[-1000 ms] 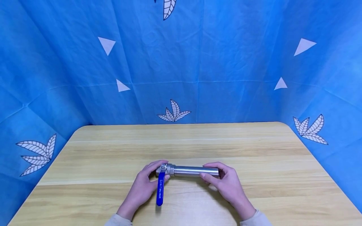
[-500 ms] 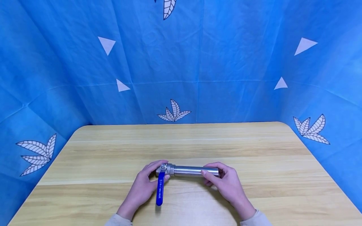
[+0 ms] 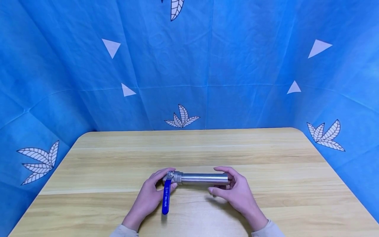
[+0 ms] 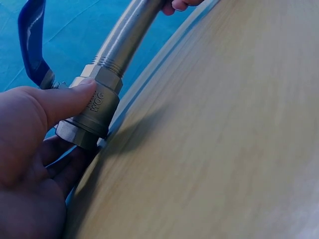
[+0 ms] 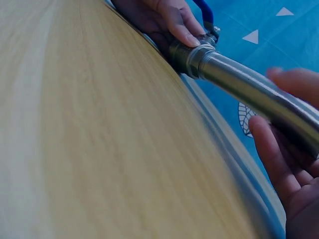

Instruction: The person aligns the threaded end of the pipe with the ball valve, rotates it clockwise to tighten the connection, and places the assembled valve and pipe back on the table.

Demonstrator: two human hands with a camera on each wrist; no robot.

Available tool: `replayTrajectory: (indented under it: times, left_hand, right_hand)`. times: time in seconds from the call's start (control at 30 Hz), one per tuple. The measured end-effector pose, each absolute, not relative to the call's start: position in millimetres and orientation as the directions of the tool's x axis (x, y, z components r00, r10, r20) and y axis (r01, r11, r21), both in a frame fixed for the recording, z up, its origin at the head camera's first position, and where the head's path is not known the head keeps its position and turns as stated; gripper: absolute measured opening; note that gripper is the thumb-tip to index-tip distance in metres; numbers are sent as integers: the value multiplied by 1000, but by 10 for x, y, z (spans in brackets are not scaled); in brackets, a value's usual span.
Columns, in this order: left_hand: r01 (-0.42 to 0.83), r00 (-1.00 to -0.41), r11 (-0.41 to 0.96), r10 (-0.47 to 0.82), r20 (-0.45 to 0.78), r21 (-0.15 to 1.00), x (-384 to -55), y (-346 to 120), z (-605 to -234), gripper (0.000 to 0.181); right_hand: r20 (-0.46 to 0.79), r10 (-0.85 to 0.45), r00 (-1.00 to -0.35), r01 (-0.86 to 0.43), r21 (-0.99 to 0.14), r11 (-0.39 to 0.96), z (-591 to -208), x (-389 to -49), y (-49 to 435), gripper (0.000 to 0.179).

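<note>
A metal ball valve [image 3: 176, 177] with a blue lever handle [image 3: 166, 197] is joined to a straight steel pipe [image 3: 204, 178], which runs rightward from it. My left hand [image 3: 151, 194] grips the valve body; in the left wrist view its thumb [image 4: 70, 102] presses across the body beside raised lettering. Threads [image 4: 107, 63] show where the pipe enters the valve. Around the pipe's far right end, my right hand [image 3: 238, 191] has thumb and index finger spread apart, off the pipe's sides. Its other fingers are partly hidden behind the pipe end.
Both hands work low over a light wooden table [image 3: 189, 148] with rounded far corners. A blue cloth [image 3: 237, 65] with white leaf and triangle prints hangs behind the table and along both sides.
My right thumb and index finger have spread away from the pipe they pinched before. The blue lever and pipe have shifted very slightly left. The left hand keeps its grip.
</note>
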State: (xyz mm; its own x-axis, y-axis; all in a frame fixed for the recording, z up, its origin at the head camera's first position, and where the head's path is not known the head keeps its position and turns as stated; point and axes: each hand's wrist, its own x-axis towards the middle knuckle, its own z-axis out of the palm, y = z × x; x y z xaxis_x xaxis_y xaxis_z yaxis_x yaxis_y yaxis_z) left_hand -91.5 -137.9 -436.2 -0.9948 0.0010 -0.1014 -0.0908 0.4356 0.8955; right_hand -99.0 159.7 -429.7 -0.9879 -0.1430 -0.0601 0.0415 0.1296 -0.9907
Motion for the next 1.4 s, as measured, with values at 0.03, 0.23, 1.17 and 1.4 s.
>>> replayTrajectory:
  times: [0.03, 0.23, 1.17, 1.4]
  left_hand:
    - [-92, -995, 436, 1, -102, 895, -915, -1377, -4360, 51]
    - [-88, -995, 445, 2, -99, 891, -913, -1374, -4361, 51]
    - [-75, -996, 439, 12, -89, 895, -905, -1384, -4355, 52]
    - [-70, -996, 439, 13, -84, 896, -908, -1388, -4365, 53]
  right_hand:
    - [-53, -140, -989, 34, -991, 133, -4298, -989, 1596, 64]
    - [28, -127, -991, -47, -987, 152, -4322, -985, 1585, 43]
    - [-100, -82, -992, 88, -986, 145, -4271, -974, 1519, 30]
    - [-109, -94, -990, 96, -986, 133, -4280, -981, 1523, 35]
